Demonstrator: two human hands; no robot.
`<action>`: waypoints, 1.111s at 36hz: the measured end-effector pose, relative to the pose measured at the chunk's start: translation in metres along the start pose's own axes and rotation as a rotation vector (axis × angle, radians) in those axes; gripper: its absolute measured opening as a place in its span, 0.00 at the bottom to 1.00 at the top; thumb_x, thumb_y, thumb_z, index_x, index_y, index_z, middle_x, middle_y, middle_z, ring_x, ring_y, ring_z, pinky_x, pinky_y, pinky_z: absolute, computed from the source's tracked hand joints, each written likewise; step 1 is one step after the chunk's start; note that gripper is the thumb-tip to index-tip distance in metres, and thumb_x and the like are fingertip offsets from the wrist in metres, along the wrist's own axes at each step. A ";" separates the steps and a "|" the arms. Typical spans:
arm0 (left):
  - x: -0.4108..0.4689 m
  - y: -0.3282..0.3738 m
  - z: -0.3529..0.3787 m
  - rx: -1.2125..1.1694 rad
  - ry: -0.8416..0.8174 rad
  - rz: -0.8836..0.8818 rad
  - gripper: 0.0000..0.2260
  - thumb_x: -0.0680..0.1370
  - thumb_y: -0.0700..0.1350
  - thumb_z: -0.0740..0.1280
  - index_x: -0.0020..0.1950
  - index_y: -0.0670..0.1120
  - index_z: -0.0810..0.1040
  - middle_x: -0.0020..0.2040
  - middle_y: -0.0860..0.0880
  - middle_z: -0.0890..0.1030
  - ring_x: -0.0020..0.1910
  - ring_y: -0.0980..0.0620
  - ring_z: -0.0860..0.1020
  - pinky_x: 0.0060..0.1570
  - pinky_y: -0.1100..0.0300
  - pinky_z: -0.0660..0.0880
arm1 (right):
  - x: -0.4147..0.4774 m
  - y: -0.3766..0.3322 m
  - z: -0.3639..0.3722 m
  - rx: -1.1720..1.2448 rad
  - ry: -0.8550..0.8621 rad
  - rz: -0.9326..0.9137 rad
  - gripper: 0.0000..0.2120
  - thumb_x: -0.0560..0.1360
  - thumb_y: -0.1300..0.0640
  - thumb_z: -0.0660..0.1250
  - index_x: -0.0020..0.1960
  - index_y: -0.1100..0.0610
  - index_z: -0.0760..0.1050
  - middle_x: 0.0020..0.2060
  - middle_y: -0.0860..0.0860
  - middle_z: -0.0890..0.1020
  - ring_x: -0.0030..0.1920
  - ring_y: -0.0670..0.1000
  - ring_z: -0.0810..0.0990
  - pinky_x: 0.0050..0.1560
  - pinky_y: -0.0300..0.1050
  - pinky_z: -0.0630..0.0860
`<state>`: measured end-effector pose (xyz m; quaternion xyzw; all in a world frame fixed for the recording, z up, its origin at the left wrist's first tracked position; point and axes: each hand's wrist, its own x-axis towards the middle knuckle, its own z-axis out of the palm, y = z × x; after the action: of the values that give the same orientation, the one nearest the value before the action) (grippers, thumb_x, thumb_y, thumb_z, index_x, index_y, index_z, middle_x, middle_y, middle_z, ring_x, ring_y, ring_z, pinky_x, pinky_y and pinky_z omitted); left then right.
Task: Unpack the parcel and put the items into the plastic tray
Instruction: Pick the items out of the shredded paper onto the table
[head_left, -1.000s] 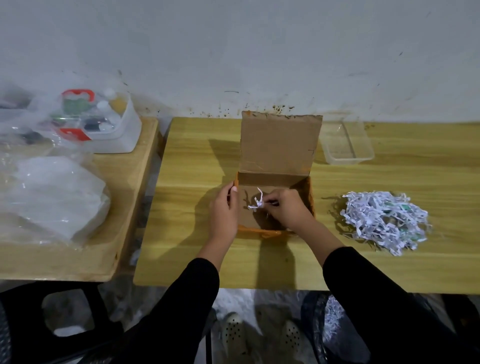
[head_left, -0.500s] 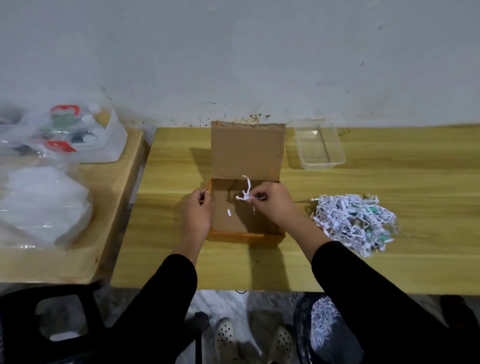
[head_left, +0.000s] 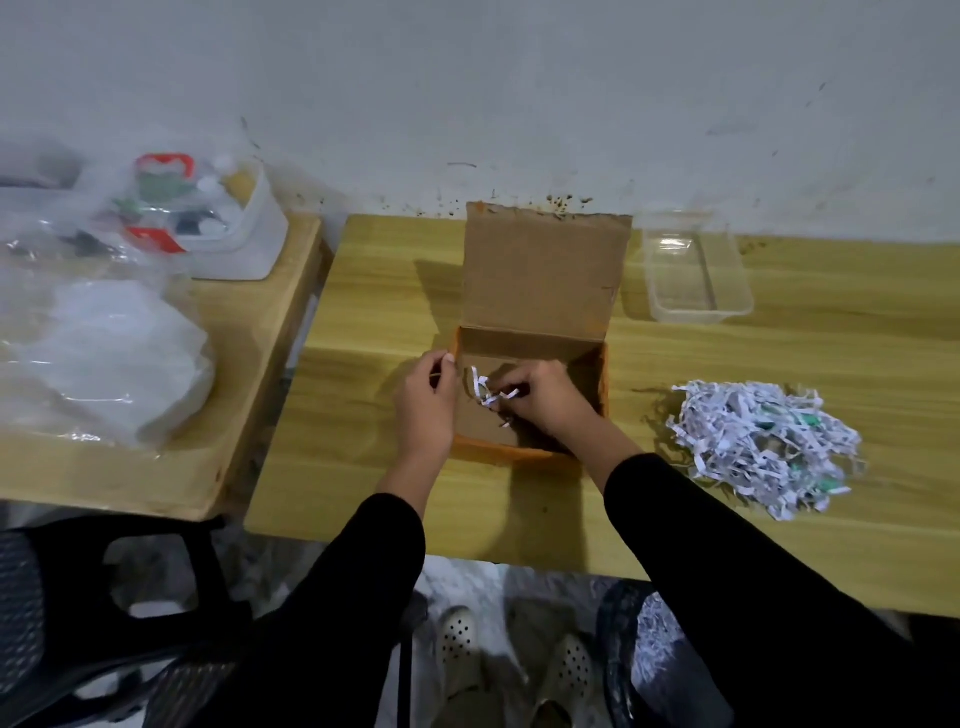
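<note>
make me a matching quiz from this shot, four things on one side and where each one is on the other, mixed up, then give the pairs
Things:
1. plastic tray
2. shredded paper pile
3. left hand
4. right hand

Places:
A. inside the open cardboard box, pinching a few paper strips
B. on the table right of the box, near the front
C. at the back of the table, right of the raised box lid
D. on the box's left wall

Pairs: 1-C, 2-B, 3-D, 4-A
</note>
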<state>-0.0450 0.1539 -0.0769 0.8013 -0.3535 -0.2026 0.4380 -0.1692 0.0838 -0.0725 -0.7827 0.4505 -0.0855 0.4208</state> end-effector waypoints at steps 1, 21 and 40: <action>0.000 0.000 0.000 -0.001 0.001 -0.004 0.10 0.79 0.45 0.60 0.53 0.42 0.78 0.44 0.46 0.80 0.41 0.51 0.75 0.34 0.67 0.62 | 0.000 0.001 0.000 0.008 -0.001 -0.010 0.12 0.67 0.64 0.73 0.51 0.61 0.82 0.50 0.57 0.84 0.50 0.52 0.80 0.50 0.33 0.70; -0.003 -0.003 0.003 -0.031 0.033 0.007 0.11 0.79 0.46 0.59 0.54 0.44 0.79 0.46 0.48 0.81 0.43 0.53 0.76 0.41 0.63 0.68 | 0.005 0.007 0.010 -0.006 -0.014 -0.158 0.04 0.68 0.68 0.70 0.43 0.65 0.82 0.46 0.59 0.84 0.47 0.56 0.81 0.45 0.36 0.70; -0.003 -0.006 0.004 -0.079 0.011 -0.011 0.13 0.80 0.47 0.59 0.55 0.42 0.78 0.47 0.43 0.82 0.47 0.46 0.78 0.42 0.60 0.70 | 0.012 0.003 0.017 0.029 -0.066 -0.140 0.07 0.68 0.66 0.72 0.44 0.57 0.83 0.39 0.46 0.82 0.38 0.41 0.76 0.38 0.24 0.67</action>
<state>-0.0474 0.1560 -0.0846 0.7865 -0.3382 -0.2142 0.4703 -0.1555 0.0835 -0.0883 -0.8086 0.3791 -0.0954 0.4396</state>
